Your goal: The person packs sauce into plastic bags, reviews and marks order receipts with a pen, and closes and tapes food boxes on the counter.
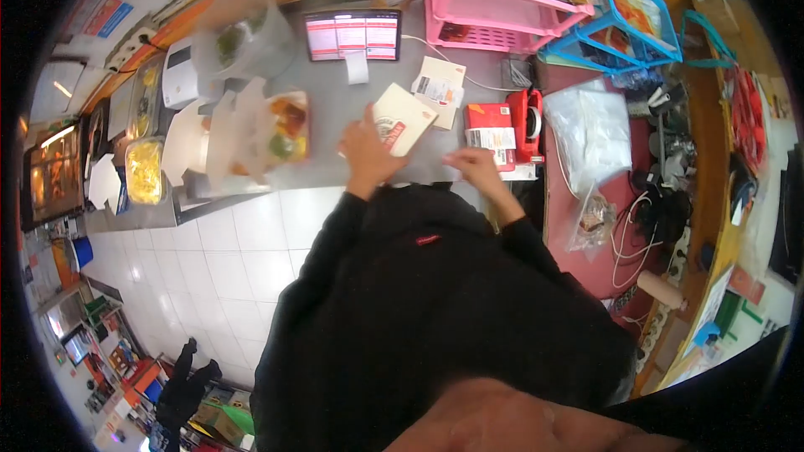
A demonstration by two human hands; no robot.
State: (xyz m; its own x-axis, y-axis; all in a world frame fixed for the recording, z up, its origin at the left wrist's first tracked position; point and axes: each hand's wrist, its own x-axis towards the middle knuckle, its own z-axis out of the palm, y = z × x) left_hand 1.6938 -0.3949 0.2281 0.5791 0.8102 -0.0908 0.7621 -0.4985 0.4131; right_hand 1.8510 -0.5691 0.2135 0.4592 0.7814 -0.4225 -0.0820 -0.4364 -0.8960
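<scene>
Apparently in the handling step, with left hand [368, 153] over the cream box [404, 115], impossible to tell if clenched, above the metal counter [328, 117], beside the labelled box [439, 89], with right hand [479, 169] half-curled, impossible to tell if empty, and so needing careful, steady support next.

Can't read any wording; see only blurred red lettering on cream box [408, 111] below tablet [353, 31].

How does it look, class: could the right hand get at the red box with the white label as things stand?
Probably yes: the right hand is just beside the red box, and nothing seems to stand between them.
</scene>
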